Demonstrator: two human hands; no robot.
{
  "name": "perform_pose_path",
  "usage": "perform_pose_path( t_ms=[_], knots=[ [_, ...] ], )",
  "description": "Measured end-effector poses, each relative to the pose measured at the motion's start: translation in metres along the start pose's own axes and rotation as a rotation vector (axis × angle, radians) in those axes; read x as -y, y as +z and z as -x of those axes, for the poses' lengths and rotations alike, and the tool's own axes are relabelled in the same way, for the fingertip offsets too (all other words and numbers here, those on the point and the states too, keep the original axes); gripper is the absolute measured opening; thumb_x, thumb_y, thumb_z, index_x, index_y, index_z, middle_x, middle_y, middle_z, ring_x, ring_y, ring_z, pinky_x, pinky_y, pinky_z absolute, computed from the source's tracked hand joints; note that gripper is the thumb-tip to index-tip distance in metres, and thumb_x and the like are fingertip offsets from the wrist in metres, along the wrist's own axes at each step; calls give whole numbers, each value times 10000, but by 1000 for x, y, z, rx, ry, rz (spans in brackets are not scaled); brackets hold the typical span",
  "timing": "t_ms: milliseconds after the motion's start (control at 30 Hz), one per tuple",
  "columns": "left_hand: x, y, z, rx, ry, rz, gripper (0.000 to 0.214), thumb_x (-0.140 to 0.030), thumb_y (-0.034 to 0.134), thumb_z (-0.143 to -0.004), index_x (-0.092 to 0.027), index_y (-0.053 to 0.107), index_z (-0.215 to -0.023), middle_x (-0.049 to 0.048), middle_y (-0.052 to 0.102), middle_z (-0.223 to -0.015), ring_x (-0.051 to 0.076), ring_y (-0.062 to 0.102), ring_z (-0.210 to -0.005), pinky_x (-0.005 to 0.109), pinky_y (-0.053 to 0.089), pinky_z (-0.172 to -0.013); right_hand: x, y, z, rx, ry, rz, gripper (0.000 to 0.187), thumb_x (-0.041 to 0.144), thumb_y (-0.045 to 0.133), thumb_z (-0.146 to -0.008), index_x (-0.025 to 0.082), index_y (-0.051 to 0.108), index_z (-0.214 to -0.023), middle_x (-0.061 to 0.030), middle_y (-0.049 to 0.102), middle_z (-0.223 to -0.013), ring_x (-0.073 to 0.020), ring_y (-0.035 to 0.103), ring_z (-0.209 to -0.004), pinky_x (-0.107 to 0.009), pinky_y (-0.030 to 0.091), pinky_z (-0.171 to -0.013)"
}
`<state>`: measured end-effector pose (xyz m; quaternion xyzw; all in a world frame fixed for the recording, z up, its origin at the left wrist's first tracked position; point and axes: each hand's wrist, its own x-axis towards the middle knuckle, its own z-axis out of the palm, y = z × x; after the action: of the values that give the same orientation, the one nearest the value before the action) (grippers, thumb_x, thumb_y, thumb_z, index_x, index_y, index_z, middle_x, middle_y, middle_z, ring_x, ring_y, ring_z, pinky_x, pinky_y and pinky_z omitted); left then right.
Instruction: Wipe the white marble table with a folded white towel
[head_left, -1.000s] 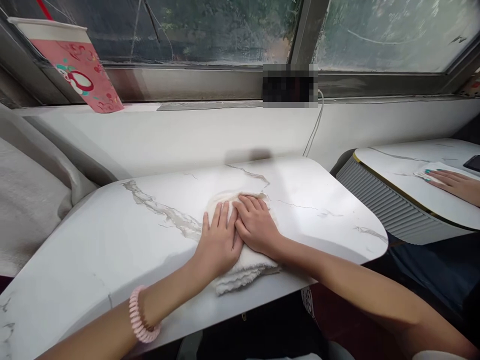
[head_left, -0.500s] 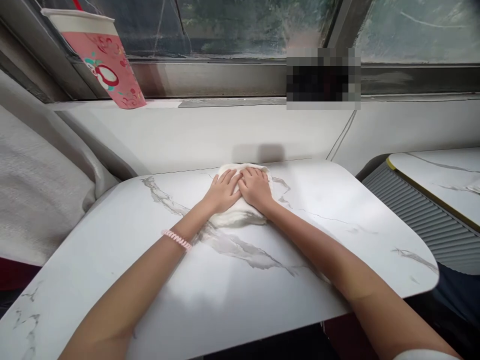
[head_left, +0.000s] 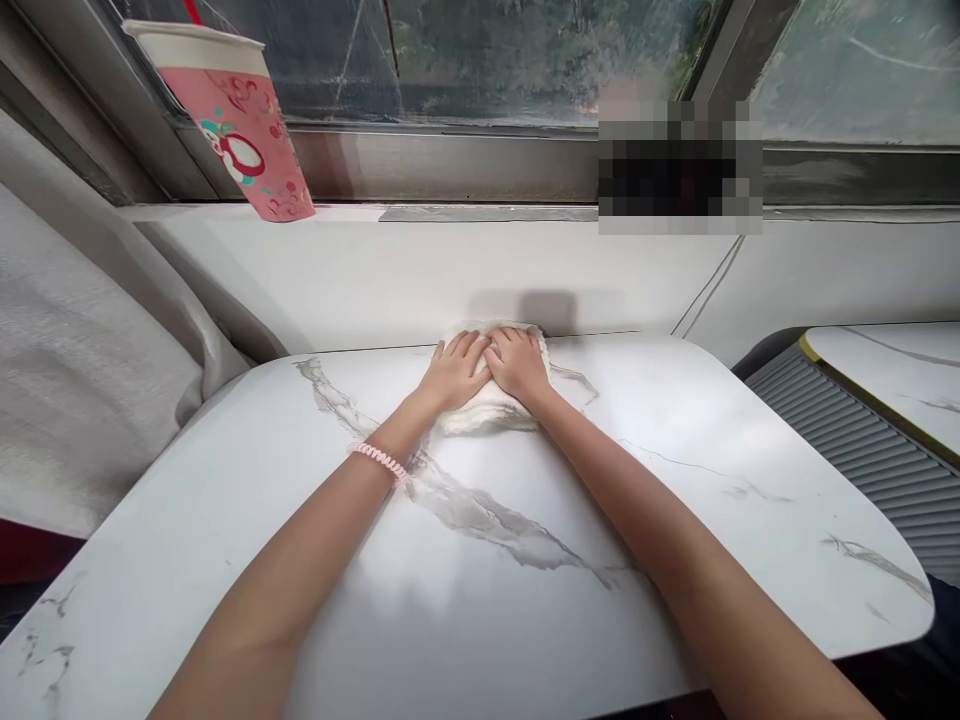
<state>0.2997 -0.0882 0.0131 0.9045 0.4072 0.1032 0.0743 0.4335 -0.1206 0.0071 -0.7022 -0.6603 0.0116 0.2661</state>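
A folded white cloth (head_left: 489, 418) lies on the white marble-patterned table (head_left: 465, 620), up against its far edge by the wall. My left hand (head_left: 455, 372) rests flat on the cloth's left side, its fingers stretched out and apart. Beside it, my right hand (head_left: 519, 366) presses flat on the right side, fingers pointing away from me. The two hands touch or nearly touch near the thumbs. They cover much of the cloth. A pink coiled band (head_left: 377, 460) circles my left wrist.
A pink and white paper cup (head_left: 255, 140) with a red straw stands on the window sill (head_left: 480, 214). Next to the sill's right part is a blurred-out dark object (head_left: 671, 185). A grey curtain (head_left: 82, 340) hangs at left. Another table (head_left: 900, 370) stands at right.
Both hands have pushed the cloth a little farther away, against the wall edge. The fingers stay flat on it. The whole view has shifted slightly.
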Motion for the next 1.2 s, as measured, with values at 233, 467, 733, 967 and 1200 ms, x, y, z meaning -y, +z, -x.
perform_pose_path(
  t_ms=[233, 467, 733, 967, 1200],
  knots=[
    [-12, 1, 21, -24, -30, -15, 540, -381, 338, -986, -166, 379, -1480, 126, 323, -1595, 272, 243, -1489, 538, 179, -1201, 3, -4, 16, 33, -51, -5, 384, 165, 362, -962, 123, 620, -1243, -121, 601, -1349, -236, 464, -1311, -377, 296, -1106],
    [-30, 5, 67, -28, -2, -39, 542, -382, 314, -985, -184, 378, -1486, 140, 331, -1589, 288, 238, -1492, 581, 202, -1182, 15, -17, 67, 32, -63, 2, 394, 210, 390, -971, 126, 596, -1296, -141, 544, -1433, -255, 435, -1362, -420, 279, -1145],
    [-54, -6, 143, 55, 64, -40, 585, -372, 272, -989, -103, 353, -1503, 162, 287, -1604, 311, 192, -1503, 586, 181, -1193, 49, -41, 145, 163, 16, -50, 476, 231, 386, -963, 132, 493, -1417, -136, 394, -1555, -262, 312, -1454, -481, 201, -1199],
    [-35, -7, 220, -47, 109, -90, 562, -403, 230, -1004, -149, 403, -1475, 154, 338, -1583, 303, 245, -1488, 573, 250, -1175, 90, -41, 191, 192, -110, -143, 453, 269, 440, -953, 190, 505, -1395, -133, 412, -1543, -253, 320, -1447, -488, 227, -1185],
    [20, -19, 218, -32, 6, -131, 584, -434, 247, -979, -155, 391, -1471, 160, 386, -1554, 318, 290, -1467, 583, 282, -1148, 124, -13, 152, 176, -158, -265, 351, 306, 437, -962, 230, 568, -1279, -94, 528, -1420, -220, 387, -1385, -474, 216, -1186]
  ],
)
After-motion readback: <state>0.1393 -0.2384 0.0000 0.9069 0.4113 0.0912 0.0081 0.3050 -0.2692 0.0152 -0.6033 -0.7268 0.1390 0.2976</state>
